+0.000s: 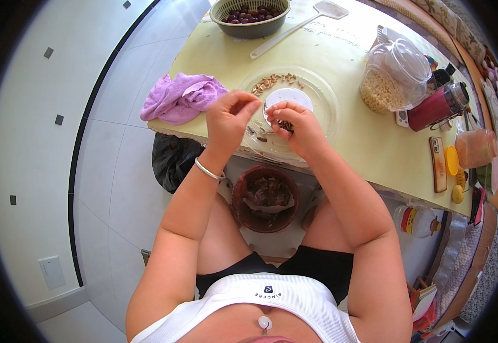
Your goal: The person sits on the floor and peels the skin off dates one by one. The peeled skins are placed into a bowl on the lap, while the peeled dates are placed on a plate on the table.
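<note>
A round clear plate lies near the table's front edge, with a small white disc in its middle. Pale brown seed bits form an arc along its far side; a few darker pieces lie at its near left. Over the plate's left rim, my left hand is closed in a pinch; whatever its fingertips hold is too small to make out. My right hand hovers over the disc with curled fingers around small dark seeds. The two hands are a little apart.
A purple cloth lies left. Farther back are a colander of dark round fruit and a pale spatula. Right stand a clear tub of pale kernels, a dark red flask and a phone. Below sits a reddish-brown bin.
</note>
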Demonstrator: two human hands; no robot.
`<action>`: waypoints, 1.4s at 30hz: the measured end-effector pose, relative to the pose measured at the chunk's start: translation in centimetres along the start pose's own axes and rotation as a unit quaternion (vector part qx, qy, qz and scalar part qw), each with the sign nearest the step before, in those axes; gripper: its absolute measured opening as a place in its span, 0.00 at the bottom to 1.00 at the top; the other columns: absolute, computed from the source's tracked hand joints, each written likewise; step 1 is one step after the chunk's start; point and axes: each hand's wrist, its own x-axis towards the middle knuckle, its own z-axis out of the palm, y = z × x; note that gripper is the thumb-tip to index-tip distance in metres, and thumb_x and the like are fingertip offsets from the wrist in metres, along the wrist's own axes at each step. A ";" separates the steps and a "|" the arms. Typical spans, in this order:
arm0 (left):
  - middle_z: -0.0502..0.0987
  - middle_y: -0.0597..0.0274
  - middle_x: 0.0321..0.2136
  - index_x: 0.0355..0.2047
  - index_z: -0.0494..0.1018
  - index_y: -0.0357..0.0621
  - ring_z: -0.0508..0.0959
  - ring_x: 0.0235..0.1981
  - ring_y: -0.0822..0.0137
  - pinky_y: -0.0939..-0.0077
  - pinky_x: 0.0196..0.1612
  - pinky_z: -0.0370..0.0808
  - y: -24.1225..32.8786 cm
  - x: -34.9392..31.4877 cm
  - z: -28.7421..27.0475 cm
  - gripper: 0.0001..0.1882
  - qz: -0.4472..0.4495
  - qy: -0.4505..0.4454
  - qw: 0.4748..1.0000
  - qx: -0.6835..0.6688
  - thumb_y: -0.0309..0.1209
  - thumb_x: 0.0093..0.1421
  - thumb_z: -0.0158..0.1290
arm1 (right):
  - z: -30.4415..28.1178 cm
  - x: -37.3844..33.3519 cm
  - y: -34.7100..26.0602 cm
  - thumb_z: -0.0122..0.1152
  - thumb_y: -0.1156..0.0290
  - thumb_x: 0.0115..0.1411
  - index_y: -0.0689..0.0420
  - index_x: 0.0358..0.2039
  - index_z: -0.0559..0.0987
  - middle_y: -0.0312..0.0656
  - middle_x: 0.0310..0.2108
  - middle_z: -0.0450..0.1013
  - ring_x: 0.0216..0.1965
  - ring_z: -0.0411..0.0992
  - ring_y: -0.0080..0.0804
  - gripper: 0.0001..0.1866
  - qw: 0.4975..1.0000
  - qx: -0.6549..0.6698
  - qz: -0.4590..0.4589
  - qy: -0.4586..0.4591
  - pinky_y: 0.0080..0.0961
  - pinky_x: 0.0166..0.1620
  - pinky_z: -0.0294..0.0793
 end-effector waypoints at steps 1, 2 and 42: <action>0.78 0.67 0.24 0.30 0.77 0.35 0.75 0.26 0.80 0.87 0.30 0.71 -0.8 0.6 -0.3 0.03 0.013 0.020 1.000 -0.004 0.21 0.54 0.59 | 0.0 0.0 -0.3 0.52 0.77 0.55 0.60 0.30 0.75 0.39 0.28 0.72 0.26 0.68 0.23 0.04 1.000 0.019 -0.001 0.005 0.17 0.26 0.65; 0.78 0.67 0.24 0.30 0.77 0.35 0.75 0.26 0.80 0.87 0.31 0.71 -1.3 1.0 -0.7 0.03 0.018 0.027 0.999 0.025 0.21 0.54 0.59 | -0.3 0.1 -0.5 0.52 0.77 0.54 0.61 0.30 0.75 0.40 0.28 0.72 0.25 0.68 0.24 0.04 0.999 0.033 -0.010 -0.009 0.17 0.26 0.65; 0.74 0.56 0.26 0.17 0.76 0.43 0.72 0.38 0.54 0.63 0.43 0.69 1.2 0.0 -0.4 0.06 0.124 -0.196 0.808 0.541 0.29 0.40 0.63 | -0.2 0.4 -0.1 0.53 0.70 0.61 0.58 0.28 0.73 0.37 0.23 0.70 0.18 0.66 0.20 0.07 0.999 -0.030 0.009 0.043 0.15 0.19 0.59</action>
